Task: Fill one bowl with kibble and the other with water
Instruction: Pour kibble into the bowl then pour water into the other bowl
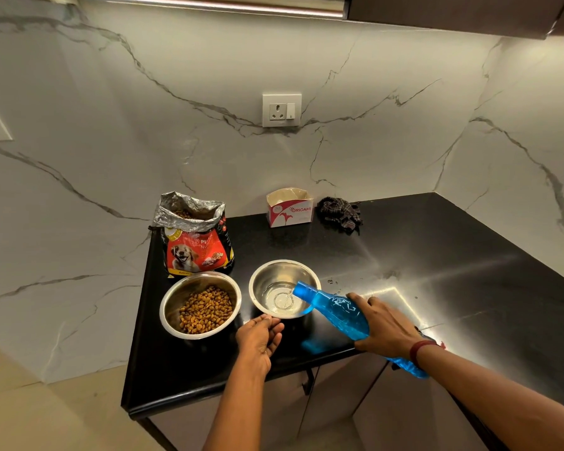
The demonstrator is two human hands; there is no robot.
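The only writing I can read clearly is "ORIGAMI" in red on the small white and red carton (290, 208) standing open-topped against the marble wall; the lettering on the red and black kibble bag (194, 245) is mostly too blurred, though a smiling dog is pictured on its front. That bag stands at the back left of the black counter (437, 255), its silver top folded open with brown kibble showing inside. Just in front of it sits the left steel bowl (200, 304), holding a heap of kibble (206, 310) that covers much of its bottom. Beside it on the right is the second steel bowl (284, 288), with a shallow pool of water in its base. My right hand (385, 327) is wrapped around the middle of a blue plastic bottle (332, 310), tipped over so its mouth lies above the bowl's right rim, and a thin stream runs into the water. My left hand (261, 336) is half open, fingertips resting against the near rim of the water bowl, gripping nothing else. A few drops lie on the counter just right of that bowl. A crumpled dark checked cloth (339, 213) lies beside the carton, and a white wall socket (281, 110) sits above them.
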